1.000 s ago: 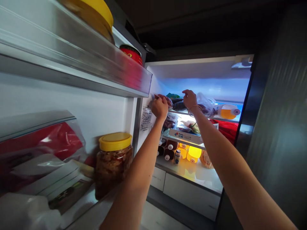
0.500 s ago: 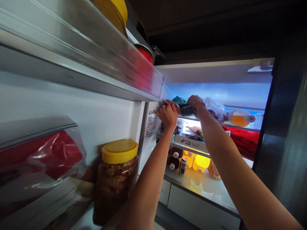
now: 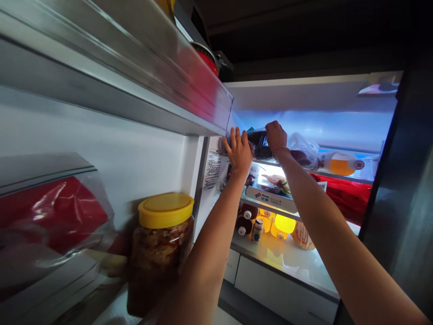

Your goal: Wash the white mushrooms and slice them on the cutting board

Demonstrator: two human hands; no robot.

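Both my arms reach up into an open fridge. My left hand (image 3: pixel 239 151) is at the left end of the top shelf (image 3: pixel 324 173), fingers stretched upward against a dark bagged item (image 3: pixel 257 141) lying there. My right hand (image 3: pixel 276 135) is closed over the top of that same dark bag. A thin band circles my right wrist. Behind the bag sit a clear plastic bag (image 3: pixel 302 151) and an orange juice bottle (image 3: pixel 341 163) lying on its side.
The fridge door stands at left, with a yellow-lidded jar (image 3: pixel 161 246) and a red bagged pack (image 3: pixel 54 216) in its bins. Below the top shelf are a flat pizza box (image 3: pixel 270 198), brown bottles (image 3: pixel 244 219), yellow bottles (image 3: pixel 282 225) and drawers (image 3: pixel 280 291).
My left hand has opened from a closed grip to stretched fingers. My right hand has risen slightly and now grips the dark bag, which is lifted up. The view has shifted a little.
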